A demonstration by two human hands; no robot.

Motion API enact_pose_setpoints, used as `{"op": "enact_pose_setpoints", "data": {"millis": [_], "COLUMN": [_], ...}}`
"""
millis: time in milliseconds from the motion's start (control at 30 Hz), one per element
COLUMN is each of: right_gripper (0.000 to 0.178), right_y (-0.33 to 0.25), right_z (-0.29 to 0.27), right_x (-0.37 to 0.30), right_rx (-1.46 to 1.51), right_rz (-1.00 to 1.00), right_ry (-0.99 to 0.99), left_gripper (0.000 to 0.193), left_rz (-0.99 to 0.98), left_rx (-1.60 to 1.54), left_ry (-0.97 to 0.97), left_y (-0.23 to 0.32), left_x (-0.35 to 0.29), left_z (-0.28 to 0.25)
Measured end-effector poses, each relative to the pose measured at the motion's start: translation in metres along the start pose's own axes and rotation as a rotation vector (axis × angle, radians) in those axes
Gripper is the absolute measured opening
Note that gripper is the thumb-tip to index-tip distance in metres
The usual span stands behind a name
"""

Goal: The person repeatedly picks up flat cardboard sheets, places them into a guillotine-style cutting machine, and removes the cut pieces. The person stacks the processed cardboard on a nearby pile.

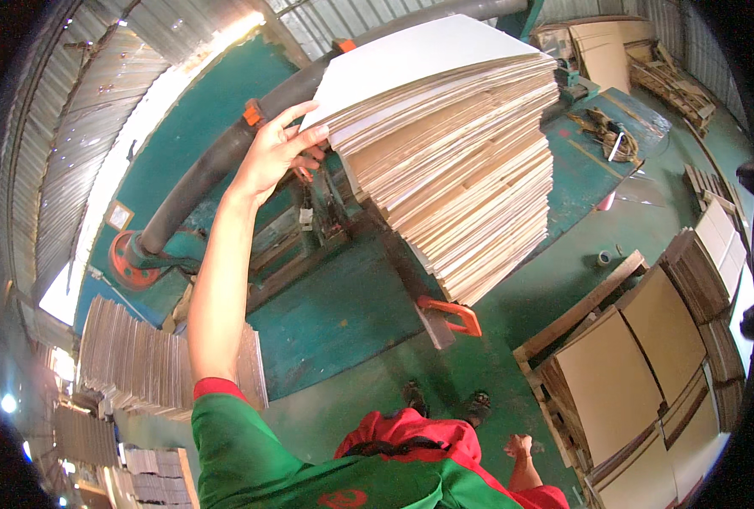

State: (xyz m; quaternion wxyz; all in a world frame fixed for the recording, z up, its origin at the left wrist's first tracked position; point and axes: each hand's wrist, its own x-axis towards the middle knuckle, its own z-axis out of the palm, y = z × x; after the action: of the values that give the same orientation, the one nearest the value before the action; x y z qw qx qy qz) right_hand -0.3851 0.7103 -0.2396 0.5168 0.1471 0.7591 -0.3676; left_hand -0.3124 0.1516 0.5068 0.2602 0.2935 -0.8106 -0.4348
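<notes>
A tall stack of cardboard sheets [470,178] with a white top sheet [428,64] rises ahead of me, slightly right of centre. My left hand [277,154] reaches up to its near left corner. Thumb and forefinger close around the corner of the upper sheets, while the other fingers curl beside the stack's edge. Low down at my right side hangs my right hand [519,447], its fingers loosely curled. Nothing shows in it, and it is well away from the stack.
A dark roller [199,191] with orange collars runs behind the stack. An orange handle [451,317] juts out below it. Pallets of cardboard [614,382] stand on the right; another stack [126,356] is at lower left. A coil of cord [610,140] lies at far right.
</notes>
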Motion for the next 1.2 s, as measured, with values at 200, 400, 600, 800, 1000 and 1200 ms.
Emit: {"op": "enact_pose_setpoints", "data": {"millis": [200,400,600,800,1000,1200], "right_gripper": [0.018,0.026,0.027,0.073,0.086,0.036], "right_y": [0.000,-0.083,-0.180,-0.286,-0.312,-0.296], "right_z": [0.009,0.032,0.066,0.150,0.238,0.308], "right_x": [0.036,0.004,-0.090,-0.276,-0.418,-0.431], "right_rx": [0.626,0.030,-0.035,0.015,0.269,0.132], "right_rz": [0.047,-0.233,-0.413,-0.869,-1.314,-0.902], "right_ry": [-0.579,-0.027,-0.043,-0.661,-0.606,-0.259], "left_gripper": [0.051,0.043,0.043,0.052,0.041,0.023], "left_rz": [-0.036,-0.032,-0.195,-0.252,-0.513,-0.642], "left_rx": [-0.201,-0.406,-1.034,-0.907,-0.749,-0.557], "left_ry": [0.089,0.235,-0.082,-0.225,-0.493,-0.766], "left_y": [-0.011,-0.036,-0.103,-0.239,-0.331,-0.374], "left_x": [-0.012,-0.063,-0.131,-0.209,-0.326,-0.401], "left_z": [-0.017,-0.042,-0.086,-0.045,0.045,0.039]}}
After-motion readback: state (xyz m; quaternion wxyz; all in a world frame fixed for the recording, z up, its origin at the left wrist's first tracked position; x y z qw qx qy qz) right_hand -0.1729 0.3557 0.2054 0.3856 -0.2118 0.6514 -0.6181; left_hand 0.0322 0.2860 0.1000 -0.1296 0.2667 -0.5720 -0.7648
